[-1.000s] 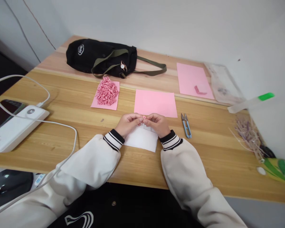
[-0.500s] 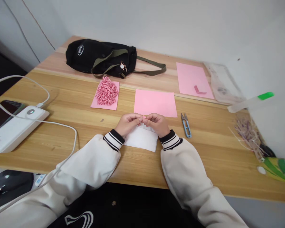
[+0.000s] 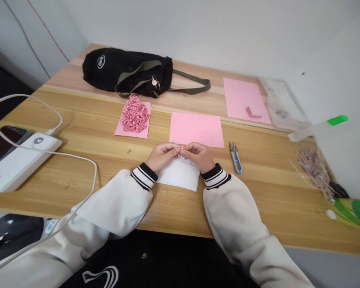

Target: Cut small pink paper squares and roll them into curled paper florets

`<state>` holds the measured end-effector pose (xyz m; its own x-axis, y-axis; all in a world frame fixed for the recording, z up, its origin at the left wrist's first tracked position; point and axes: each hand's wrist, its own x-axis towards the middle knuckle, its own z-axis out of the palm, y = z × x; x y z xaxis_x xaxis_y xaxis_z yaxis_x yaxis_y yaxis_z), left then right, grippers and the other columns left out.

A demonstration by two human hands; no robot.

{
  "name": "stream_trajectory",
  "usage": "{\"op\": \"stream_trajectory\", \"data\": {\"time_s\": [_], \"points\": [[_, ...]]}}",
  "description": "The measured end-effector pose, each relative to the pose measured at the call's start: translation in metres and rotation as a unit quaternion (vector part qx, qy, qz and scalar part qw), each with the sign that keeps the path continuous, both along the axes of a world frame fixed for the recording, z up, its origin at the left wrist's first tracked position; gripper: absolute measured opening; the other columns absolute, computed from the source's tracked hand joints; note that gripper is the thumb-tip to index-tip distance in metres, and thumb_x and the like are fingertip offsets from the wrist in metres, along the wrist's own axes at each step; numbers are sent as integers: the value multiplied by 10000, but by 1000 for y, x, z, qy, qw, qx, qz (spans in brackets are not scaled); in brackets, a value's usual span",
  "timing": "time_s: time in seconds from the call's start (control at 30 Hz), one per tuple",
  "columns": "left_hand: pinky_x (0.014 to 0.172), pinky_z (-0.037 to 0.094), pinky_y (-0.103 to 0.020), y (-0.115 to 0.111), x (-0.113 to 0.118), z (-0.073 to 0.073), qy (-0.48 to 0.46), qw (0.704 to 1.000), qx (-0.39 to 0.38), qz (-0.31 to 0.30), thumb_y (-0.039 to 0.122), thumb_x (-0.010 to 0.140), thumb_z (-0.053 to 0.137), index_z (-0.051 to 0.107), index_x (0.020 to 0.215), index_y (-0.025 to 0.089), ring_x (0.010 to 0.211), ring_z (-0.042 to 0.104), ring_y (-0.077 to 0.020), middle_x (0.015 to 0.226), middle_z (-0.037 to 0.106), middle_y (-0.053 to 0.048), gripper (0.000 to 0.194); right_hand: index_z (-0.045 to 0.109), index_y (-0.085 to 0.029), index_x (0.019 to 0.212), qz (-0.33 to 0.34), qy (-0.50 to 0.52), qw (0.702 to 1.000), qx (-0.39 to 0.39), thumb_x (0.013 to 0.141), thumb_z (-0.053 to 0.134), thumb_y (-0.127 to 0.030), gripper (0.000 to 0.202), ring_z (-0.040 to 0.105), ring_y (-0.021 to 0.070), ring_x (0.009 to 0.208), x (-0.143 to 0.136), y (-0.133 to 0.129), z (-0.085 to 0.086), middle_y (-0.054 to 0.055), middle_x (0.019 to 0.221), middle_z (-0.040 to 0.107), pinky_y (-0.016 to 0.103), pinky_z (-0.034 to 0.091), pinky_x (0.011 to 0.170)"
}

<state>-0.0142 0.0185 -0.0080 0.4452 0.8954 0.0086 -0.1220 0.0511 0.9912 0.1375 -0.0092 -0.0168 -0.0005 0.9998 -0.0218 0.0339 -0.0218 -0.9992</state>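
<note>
Between the fingertips of my left hand [image 3: 163, 157] and my right hand [image 3: 200, 156] is a small pink piece of yarn or cord [image 3: 182, 147]; its exact shape is mostly hidden. Both hands are closed in a pinch and meet over a sheet of white paper [image 3: 179, 175] on the table. Just beyond the hands lies a pink sheet of paper [image 3: 197, 129]. A heap of pink yarn-like pieces [image 3: 134, 115] rests on a smaller pink sheet to the left. Blue-handled thread snips [image 3: 235, 159] lie right of my right hand.
A black bag [image 3: 127, 71] with green straps and a watch [image 3: 155, 82] lies at the back. On the left are a white power bank [image 3: 21, 164] with its cable and a phone [image 3: 6, 140]. Dried flowers [image 3: 313, 168], another pink sheet [image 3: 243, 96] and a green-capped tube [image 3: 318, 129] are on the right.
My hands keep almost the same place and pinch, with the pink piece showing slightly more at the fingertips. The view has shifted very slightly.
</note>
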Motion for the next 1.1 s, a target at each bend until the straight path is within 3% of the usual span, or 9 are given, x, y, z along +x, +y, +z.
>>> {"op": "stream_trajectory", "data": {"time_s": [0.53,0.77,1.1], "points": [[603,398,-245,0,0,1,10,1000,12,-6,413,661,659,649,601,140,585,480,-110,571,563,-8,280,555,-168,582,-9,-4,1000,-9,562,724,-440,321,437,75,502,-2,-1,3,-34,530,525,239,346,490],[599,398,-250,-1,-1,-3,-8,1000,-16,6,375,656,672,681,671,137,574,482,-108,580,572,-6,238,548,-172,571,-14,-17,1000,-2,559,725,-440,322,446,80,520,-2,0,4,-29,543,539,242,367,505],[643,411,-250,0,-2,-6,-31,999,-19,-8,355,647,698,696,669,139,632,520,-112,660,627,-29,217,564,-169,587,-9,31,999,-15,522,755,-402,308,455,73,507,-2,-1,3,-40,529,543,237,368,497]]}}
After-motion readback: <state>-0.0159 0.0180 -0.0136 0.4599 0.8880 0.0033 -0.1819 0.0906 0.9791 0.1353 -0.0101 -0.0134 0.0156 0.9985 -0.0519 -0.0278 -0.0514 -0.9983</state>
